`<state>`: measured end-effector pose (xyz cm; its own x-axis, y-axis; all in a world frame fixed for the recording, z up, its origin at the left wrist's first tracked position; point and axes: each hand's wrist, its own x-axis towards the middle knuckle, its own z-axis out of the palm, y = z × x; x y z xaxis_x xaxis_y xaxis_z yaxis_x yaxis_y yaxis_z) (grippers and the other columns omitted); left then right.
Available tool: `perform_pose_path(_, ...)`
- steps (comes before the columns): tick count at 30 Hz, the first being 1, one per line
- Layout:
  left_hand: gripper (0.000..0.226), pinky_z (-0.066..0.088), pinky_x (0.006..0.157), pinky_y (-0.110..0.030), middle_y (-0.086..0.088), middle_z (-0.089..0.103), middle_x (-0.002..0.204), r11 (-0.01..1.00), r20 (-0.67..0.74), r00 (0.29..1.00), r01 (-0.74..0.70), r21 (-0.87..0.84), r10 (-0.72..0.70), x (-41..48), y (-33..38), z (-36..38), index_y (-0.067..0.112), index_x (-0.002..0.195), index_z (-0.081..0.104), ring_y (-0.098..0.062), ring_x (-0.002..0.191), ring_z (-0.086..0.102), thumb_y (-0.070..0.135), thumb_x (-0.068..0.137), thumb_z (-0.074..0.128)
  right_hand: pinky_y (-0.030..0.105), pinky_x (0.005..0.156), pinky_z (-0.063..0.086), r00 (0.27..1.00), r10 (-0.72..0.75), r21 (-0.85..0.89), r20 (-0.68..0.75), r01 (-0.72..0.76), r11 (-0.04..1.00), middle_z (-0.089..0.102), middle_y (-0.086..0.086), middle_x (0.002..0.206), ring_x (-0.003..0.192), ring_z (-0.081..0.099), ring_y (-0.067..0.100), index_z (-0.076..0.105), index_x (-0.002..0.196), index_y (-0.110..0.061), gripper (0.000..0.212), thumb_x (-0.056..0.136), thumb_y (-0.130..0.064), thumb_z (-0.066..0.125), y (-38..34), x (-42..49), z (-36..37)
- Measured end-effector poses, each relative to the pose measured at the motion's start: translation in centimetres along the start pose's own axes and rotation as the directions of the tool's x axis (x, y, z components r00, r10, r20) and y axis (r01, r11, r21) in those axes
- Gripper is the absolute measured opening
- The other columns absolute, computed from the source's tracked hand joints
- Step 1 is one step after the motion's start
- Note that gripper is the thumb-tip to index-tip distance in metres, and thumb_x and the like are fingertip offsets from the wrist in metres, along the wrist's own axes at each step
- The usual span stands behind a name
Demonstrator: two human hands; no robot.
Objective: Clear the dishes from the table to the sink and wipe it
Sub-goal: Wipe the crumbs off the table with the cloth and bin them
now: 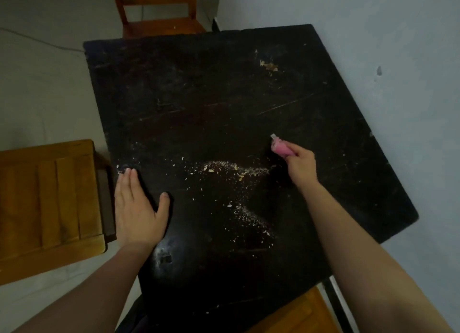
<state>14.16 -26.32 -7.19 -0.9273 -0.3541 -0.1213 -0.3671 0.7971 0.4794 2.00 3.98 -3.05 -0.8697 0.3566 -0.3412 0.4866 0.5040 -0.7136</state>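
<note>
Left hand [137, 208] flat, fingers spread, palm down at dark table's [224, 96] left edge, grasping nothing. Crumbs [231, 173] scattered mid-frame (band running left-right). Right hand [302, 164] at center right is clenched around bunched pink cloth [280, 147], its long axis pointing toward upper left, on the tabletop.

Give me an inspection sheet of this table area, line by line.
Surface: dark table, scratched, no dishes on it.
Job's things: pink cloth, bunched in the right hand.
Clutter: crumbs scattered mid-table; flakes near the far right corner.
Grips: left hand flat at the table's left edge; right hand closed on the cloth.
Cables: thin cable on the floor, far left.
Surroundings: wooden chairs far, left and near; pale wall on the right.
</note>
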Motion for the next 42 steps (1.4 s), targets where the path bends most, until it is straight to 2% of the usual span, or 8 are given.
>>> perform_pose_path(8,0.078,0.011,0.119,-0.039,-0.016,0.017,0.156,1.0,0.038,0.999,0.019,0.01,-0.019,0.0,0.0,-0.3,0.001,0.149,0.015,-0.026,0.146,0.009,0.039,0.091,0.052,0.03,0.097,0.041,0.923,-0.081,-0.103,0.375,0.128,0.986,0.039,-0.002,0.112,0.106,0.041,0.016,0.057,0.093,-0.057,0.061,0.089,0.003,0.045,2.1,-10.9,4.0)
perform_pose_path(16,0.078,0.008,0.119,-0.037,-0.014,0.014,0.157,0.999,0.058,0.998,0.023,-0.029,-0.022,0.1,0.2,-0.6,0.002,0.15,0.013,-0.024,0.147,0.006,0.038,0.092,0.051,0.014,0.067,0.049,0.94,-0.179,0.051,0.289,0.172,0.984,0.065,-0.006,0.102,0.079,0.061,0.002,0.061,0.119,-0.024,0.049,0.087,0.01,0.045,-3.6,-8.3,3.3)
perform_pose_path(19,0.078,0.006,0.119,-0.035,-0.013,0.013,0.158,0.999,0.053,0.998,0.032,-0.034,-0.03,0.1,0.0,-0.5,0.003,0.15,0.012,-0.023,0.147,0.005,0.039,0.092,0.051,0.011,0.076,0.047,0.963,-0.165,-0.008,0.215,0.171,0.985,0.061,-0.006,0.115,0.096,0.061,0.003,0.058,0.128,-0.019,0.049,0.089,0.007,0.045,-5.6,-3.1,6.0)
perform_pose_path(23,0.078,0.005,0.118,-0.033,-0.012,0.013,0.158,0.999,0.047,0.999,0.025,-0.039,-0.023,0.1,-0.1,-0.3,0.004,0.15,0.012,-0.022,0.147,0.005,0.039,0.092,0.05,0.034,0.108,0.035,0.956,-0.198,-0.146,0.219,0.232,0.962,0.052,0.002,0.128,0.118,0.048,0.014,0.063,0.122,-0.028,0.051,0.087,0.004,0.044,-5.1,-2.4,9.7)
perform_pose_path(32,0.08,0.006,0.119,-0.034,-0.011,0.011,0.158,0.998,0.072,0.997,0.043,-0.048,-0.04,0.2,0.0,-0.7,0.006,0.15,0.01,-0.02,0.147,0.003,0.042,0.091,0.05,0.028,0.095,0.042,0.77,-0.108,-0.154,0.629,0.259,0.953,0.044,-0.008,0.106,0.102,0.045,0.012,0.064,0.102,-0.043,0.053,0.086,0.005,0.048,-1.4,-12.2,6.6)
perform_pose_path(37,0.08,0.004,0.118,-0.032,-0.009,0.01,0.159,0.997,0.07,0.997,0.029,-0.069,-0.024,0.3,0.0,-0.6,0.007,0.151,0.009,-0.019,0.147,0.002,0.043,0.091,0.048,0.016,0.085,0.037,0.838,-0.256,-0.125,0.483,0.355,0.927,0.051,-0.002,0.11,0.099,0.043,0.004,0.063,0.12,-0.028,0.047,0.087,0.002,0.047,-6.2,-7.8,8.2)
perform_pose_path(40,0.078,0.003,0.118,-0.03,-0.009,0.01,0.159,0.997,0.05,0.999,0.022,-0.078,-0.018,0.3,-0.2,-0.4,0.007,0.15,0.01,-0.018,0.147,0.002,0.043,0.092,0.047,0.039,0.104,0.037,0.845,-0.311,-0.174,0.435,0.418,0.892,0.052,-0.001,0.125,0.113,0.048,0.01,0.055,0.125,-0.042,0.05,0.087,-0.011,0.047,-8.3,-3.4,12.8)
perform_pose_path(42,0.077,0.002,0.117,-0.028,-0.008,0.011,0.158,0.997,0.034,0.999,0.02,-0.075,-0.018,0.3,-0.4,-0.2,0.007,0.15,0.011,-0.017,0.147,0.002,0.042,0.092,0.046,0.036,0.108,0.029,0.863,-0.3,-0.205,0.407,0.406,0.891,0.047,-0.003,0.128,0.114,0.044,0.01,0.053,0.128,-0.042,0.052,0.089,-0.008,0.047,-9.0,-3.1,15.2)
